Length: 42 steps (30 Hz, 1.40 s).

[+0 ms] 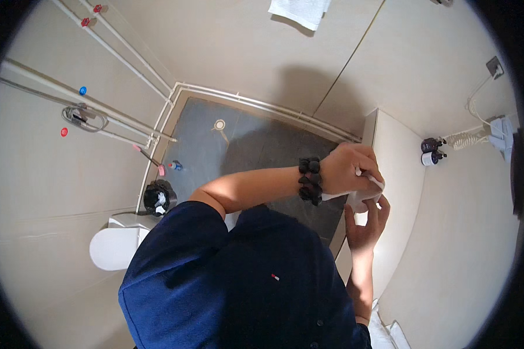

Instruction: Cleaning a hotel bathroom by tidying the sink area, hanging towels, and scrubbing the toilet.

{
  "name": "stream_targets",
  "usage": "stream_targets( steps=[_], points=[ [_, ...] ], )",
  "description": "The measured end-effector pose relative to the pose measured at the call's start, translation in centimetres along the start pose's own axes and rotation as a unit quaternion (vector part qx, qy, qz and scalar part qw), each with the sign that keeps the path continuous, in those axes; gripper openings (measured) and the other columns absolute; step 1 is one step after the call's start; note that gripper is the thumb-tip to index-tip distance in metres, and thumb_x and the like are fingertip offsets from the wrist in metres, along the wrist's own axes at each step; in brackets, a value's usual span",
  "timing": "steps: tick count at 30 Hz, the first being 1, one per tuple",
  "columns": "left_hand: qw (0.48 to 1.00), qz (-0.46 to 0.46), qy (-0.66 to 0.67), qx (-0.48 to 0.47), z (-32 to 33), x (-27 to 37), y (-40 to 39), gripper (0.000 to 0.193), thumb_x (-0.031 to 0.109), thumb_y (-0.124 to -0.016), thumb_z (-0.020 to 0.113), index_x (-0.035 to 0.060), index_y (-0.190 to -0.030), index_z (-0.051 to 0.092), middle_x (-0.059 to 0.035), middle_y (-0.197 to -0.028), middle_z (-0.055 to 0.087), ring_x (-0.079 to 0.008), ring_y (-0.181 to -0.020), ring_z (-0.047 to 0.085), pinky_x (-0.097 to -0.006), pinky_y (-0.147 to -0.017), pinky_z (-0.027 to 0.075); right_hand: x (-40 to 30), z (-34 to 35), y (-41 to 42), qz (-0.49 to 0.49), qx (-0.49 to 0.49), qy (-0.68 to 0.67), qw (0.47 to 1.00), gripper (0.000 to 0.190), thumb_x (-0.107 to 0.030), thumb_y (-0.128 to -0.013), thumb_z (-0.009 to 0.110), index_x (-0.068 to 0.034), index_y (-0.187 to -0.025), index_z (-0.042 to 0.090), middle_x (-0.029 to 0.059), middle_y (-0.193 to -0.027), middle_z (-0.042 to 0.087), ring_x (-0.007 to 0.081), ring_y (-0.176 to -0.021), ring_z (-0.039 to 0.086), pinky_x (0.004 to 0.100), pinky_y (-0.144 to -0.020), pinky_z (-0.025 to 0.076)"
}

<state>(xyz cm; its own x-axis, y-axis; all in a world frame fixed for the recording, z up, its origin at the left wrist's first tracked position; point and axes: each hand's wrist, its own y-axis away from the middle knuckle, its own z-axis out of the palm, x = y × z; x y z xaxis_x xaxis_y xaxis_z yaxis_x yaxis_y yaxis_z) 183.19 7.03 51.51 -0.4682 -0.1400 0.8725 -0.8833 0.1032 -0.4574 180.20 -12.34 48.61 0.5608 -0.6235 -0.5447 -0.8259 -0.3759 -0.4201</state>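
Observation:
My left hand (pixel 349 168), with a black beaded bracelet at its wrist, reaches across from the left and grips a thin white cloth or tissue (pixel 338 196). The cloth lies against a translucent cup-like object (pixel 365 197), whose exact kind I cannot tell. Below it my right hand (pixel 367 224) holds this object by its lower side with curved fingers. The left hand's fingers partly hide both things. Both hands are above the near edge of a long white counter (pixel 399 170).
Dark pump bottles (pixel 429 152) and a wall-mounted hair dryer (pixel 501 133) are at right. At left are a white toilet (pixel 115 248), a black-lined waste bin (pixel 158 198), a pink brush (pixel 161 169) and a small bottle (pixel 175 165). White pipes (pixel 240 99) edge the grey floor.

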Motion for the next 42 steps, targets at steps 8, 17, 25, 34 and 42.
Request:
stream_targets(
  steps=[8,17,25,34,42],
  points=[
    [0.997,-0.054,-0.047,0.011,-3.0,-4.4,2.3,0.014,0.012,-0.070,0.077,0.0061,-0.081,0.070,-0.0065,-0.086,0.063,-0.0168,-0.076,0.062,-0.0272,-0.067,0.051,3.2,0.0,-3.4,0.047,-0.067,-0.079,0.993,0.014,0.005,-0.070,0.067,0.003,-0.081,0.058,0.0140,-0.084,0.062,0.0241,-0.075,0.060,0.0312,-0.068,0.048],
    [0.973,-0.223,0.037,0.051,-11.0,-7.0,9.7,0.029,0.016,-0.072,0.077,0.0014,-0.092,0.062,-0.0064,-0.082,0.061,-0.0138,-0.074,0.060,-0.0264,-0.066,0.049,-2.7,4.9,-7.1,0.109,-0.137,-0.162,0.971,0.019,-0.003,-0.078,0.067,0.000,-0.095,0.059,0.0070,-0.080,0.062,0.0117,-0.067,0.055,0.0245,-0.065,0.046],
    [0.975,-0.179,-0.120,-0.057,-13.7,-9.4,12.7,0.032,0.032,-0.083,0.065,0.0015,-0.091,0.062,-0.0133,-0.090,0.059,-0.0244,-0.076,0.060,-0.0343,-0.064,0.048,-3.8,8.6,-9.8,0.046,-0.241,-0.092,0.965,0.009,0.001,-0.081,0.062,-0.001,-0.090,0.060,0.0043,-0.082,0.058,0.0099,-0.065,0.051,0.0227,-0.056,0.042],
    [0.937,-0.277,0.162,0.136,-14.0,-8.0,7.9,0.025,0.025,-0.091,0.058,0.0018,-0.099,0.053,-0.0114,-0.081,0.064,-0.0177,-0.071,0.066,-0.0283,-0.060,0.054,-1.5,10.7,-13.0,0.182,-0.231,-0.328,0.897,0.024,-0.019,-0.099,0.041,-0.004,-0.116,0.036,0.0129,-0.095,0.059,0.0172,-0.073,0.062,0.0276,-0.065,0.052],
    [0.969,-0.056,-0.041,0.238,-12.4,-7.8,1.2,0.023,0.018,-0.085,0.065,0.0050,-0.098,0.052,-0.0109,-0.102,0.062,-0.0246,-0.091,0.061,-0.0365,-0.076,0.050,3.7,10.1,-21.1,-0.037,-0.179,-0.391,0.902,0.029,-0.029,-0.096,0.048,-0.003,-0.101,0.036,0.0286,-0.119,0.050,0.0368,-0.109,0.053,0.0469,-0.094,0.044]
  ],
)
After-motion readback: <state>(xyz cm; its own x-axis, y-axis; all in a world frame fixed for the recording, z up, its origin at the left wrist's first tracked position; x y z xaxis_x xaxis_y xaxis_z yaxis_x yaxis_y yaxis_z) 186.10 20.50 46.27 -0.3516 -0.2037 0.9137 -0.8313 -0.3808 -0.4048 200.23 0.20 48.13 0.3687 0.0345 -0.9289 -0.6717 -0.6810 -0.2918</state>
